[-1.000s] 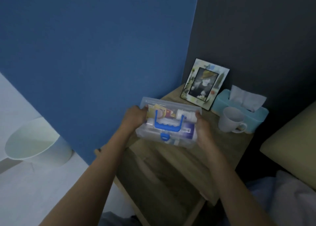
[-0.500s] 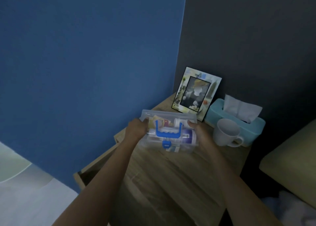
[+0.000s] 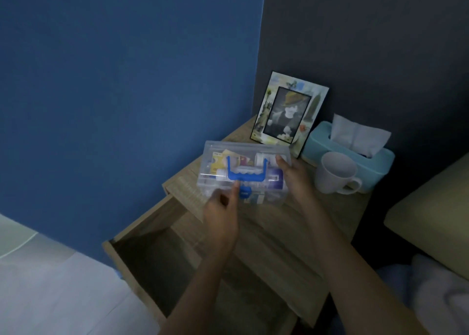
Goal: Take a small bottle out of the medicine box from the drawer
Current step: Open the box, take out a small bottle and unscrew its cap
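Observation:
A clear medicine box (image 3: 253, 152) with a blue handle and a blue latch (image 3: 245, 192) rests on the wooden nightstand top (image 3: 299, 228), lid shut. Through the lid I see packets and a small white bottle (image 3: 262, 158) at the back right. My left hand (image 3: 220, 215) is at the box's front edge, thumb and curled fingers pinching beside the latch. My right hand (image 3: 295, 179) grips the box's right end, fingertips on the lid. The drawer (image 3: 152, 253) below stands pulled out at the lower left and looks dark inside.
A photo frame (image 3: 289, 111) leans against the dark wall behind the box. A teal tissue box (image 3: 380, 162) and a white mug (image 3: 335, 174) stand right of it. A bed cushion (image 3: 431, 215) lies at the right. The blue wall is on the left.
The box has come down from the air onto the nightstand top. My left hand has left the box's left end and moved to the front by the latch.

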`<act>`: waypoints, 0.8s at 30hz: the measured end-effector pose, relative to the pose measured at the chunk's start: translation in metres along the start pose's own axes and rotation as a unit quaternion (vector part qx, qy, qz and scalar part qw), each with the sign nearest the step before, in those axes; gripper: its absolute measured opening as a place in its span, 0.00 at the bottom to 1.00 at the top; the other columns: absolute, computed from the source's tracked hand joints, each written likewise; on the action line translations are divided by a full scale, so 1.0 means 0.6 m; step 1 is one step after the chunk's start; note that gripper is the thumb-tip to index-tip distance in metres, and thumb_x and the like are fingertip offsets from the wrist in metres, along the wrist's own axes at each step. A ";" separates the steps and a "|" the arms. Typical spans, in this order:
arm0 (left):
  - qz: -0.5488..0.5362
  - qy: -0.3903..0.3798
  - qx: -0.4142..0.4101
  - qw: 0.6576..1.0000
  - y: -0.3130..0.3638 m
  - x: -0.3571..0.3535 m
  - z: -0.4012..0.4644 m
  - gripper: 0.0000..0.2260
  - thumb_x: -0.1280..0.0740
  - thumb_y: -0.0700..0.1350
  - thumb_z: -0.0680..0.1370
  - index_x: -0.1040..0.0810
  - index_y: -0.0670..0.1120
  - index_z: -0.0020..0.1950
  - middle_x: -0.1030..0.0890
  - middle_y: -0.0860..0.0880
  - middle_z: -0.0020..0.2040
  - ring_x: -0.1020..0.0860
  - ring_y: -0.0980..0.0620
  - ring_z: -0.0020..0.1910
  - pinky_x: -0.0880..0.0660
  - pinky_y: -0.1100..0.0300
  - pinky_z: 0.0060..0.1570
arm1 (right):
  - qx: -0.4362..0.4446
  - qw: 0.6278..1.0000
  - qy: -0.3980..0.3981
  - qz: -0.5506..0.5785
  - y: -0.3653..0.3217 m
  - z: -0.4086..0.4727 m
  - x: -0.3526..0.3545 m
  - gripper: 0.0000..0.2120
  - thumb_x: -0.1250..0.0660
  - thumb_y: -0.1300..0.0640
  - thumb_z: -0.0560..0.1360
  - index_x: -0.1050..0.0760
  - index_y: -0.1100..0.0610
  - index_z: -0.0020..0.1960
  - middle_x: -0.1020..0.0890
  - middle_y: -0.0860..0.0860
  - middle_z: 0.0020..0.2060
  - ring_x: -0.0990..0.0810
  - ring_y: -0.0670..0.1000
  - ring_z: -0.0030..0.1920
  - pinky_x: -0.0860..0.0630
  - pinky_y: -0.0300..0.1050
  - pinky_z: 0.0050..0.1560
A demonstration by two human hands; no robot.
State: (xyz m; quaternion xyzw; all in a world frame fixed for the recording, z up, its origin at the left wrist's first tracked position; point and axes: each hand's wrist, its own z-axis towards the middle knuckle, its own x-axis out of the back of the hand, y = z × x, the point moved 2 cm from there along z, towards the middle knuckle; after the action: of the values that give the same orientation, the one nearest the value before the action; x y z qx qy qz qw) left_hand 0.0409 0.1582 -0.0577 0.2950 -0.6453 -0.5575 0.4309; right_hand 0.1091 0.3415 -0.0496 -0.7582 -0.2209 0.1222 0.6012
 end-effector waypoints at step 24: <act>-0.053 -0.145 0.127 0.980 -0.050 -0.003 0.009 0.15 0.36 0.49 0.79 0.18 0.37 0.50 0.16 0.44 0.44 0.20 0.51 0.45 0.28 0.59 0.44 | 0.042 0.999 0.028 0.015 -0.003 -0.018 -0.004 0.17 0.39 0.48 0.80 0.26 0.56 0.63 0.18 0.55 0.56 0.17 0.53 0.51 0.19 0.47 0.44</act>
State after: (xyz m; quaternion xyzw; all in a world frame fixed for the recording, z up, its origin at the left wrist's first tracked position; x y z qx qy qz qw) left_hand 0.0339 0.1564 -0.0871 0.2970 -0.7499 -0.5299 0.2620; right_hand 0.1118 0.3314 -0.0450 -0.7388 -0.1875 0.1186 0.6364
